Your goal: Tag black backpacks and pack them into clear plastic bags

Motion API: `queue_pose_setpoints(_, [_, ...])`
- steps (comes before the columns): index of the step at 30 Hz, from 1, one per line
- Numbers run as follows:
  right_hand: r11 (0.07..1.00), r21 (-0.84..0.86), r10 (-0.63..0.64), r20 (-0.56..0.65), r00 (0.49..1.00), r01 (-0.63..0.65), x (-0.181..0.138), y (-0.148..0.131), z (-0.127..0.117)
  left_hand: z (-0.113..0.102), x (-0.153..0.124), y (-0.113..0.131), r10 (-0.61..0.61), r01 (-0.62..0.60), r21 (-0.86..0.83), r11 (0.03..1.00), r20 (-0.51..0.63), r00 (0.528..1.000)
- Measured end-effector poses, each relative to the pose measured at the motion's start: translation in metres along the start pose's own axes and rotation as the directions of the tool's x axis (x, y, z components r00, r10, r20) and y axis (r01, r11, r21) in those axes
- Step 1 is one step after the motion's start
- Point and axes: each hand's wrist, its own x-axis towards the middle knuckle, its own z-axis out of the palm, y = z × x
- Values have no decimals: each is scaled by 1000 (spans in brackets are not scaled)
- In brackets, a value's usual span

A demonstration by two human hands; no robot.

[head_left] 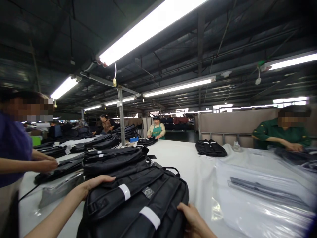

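Observation:
A black backpack (pixel 133 205) lies in front of me with its strap side up. White bands wrap both shoulder straps, and a small clear packet sits between them. My left hand (pixel 97 183) holds the far left edge, thumb laid over the top and the other fingers hidden by the bag. On the right side, my right hand (pixel 192 216) grips the backpack with its thumb on the near face and its fingers tucked behind. Just beyond lies a stack of similar black backpacks (pixel 111 162), with dark tags at its right end.
The white table (pixel 170 152) carries clear plastic bags (pixel 247 198) at right and another black backpack (pixel 210 147) farther back. A co-worker in purple (pixel 15 142) stands at left, one in green (pixel 267 132) at right. A metal post (pixel 121 115) rises behind the stack.

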Motion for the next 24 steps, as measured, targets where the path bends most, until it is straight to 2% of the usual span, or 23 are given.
queue_pose_setpoints(2, [998,-62,-37,-119,992,30,-16,-19,-14,21,-19,11,15,10,-176,984,139,990])
queue_pose_setpoints(5, [984,-120,-158,-212,964,135,-42,-47,-50,63,-52,25,100,-52,-320,946,136,986])
queue_pose_setpoints(9, [948,-212,-294,-304,906,236,-86,-70,-120,129,-103,28,161,-79,-423,903,161,974])
queue_pose_setpoints(11, [930,-264,-339,-350,873,256,-115,-74,-158,163,-125,22,186,-87,-448,890,181,966])
queue_pose_setpoints(13, [884,-379,-421,-396,816,273,-145,-72,-193,196,-141,9,212,-90,-472,877,211,954])
queue_pose_setpoints(15, [796,-549,-528,-424,735,255,-172,-62,-226,229,-153,-9,217,-68,-480,875,262,940])
queue_pose_setpoints(17, [696,-690,-603,-414,682,197,-194,-42,-255,261,-162,-31,211,-40,-472,881,315,925])
queue_pose_setpoints(19, [648,-748,-616,-407,675,140,-210,-13,-280,290,-169,-57,215,-30,-460,887,356,909])
queue_pose_setpoints(21, [630,-768,-606,-397,689,111,-220,20,-301,317,-173,-84,216,-22,-449,893,387,897])
queue_pose_setpoints(24, [629,-775,-563,-406,720,55,-226,69,-325,343,-169,-120,213,-4,-432,902,438,873])
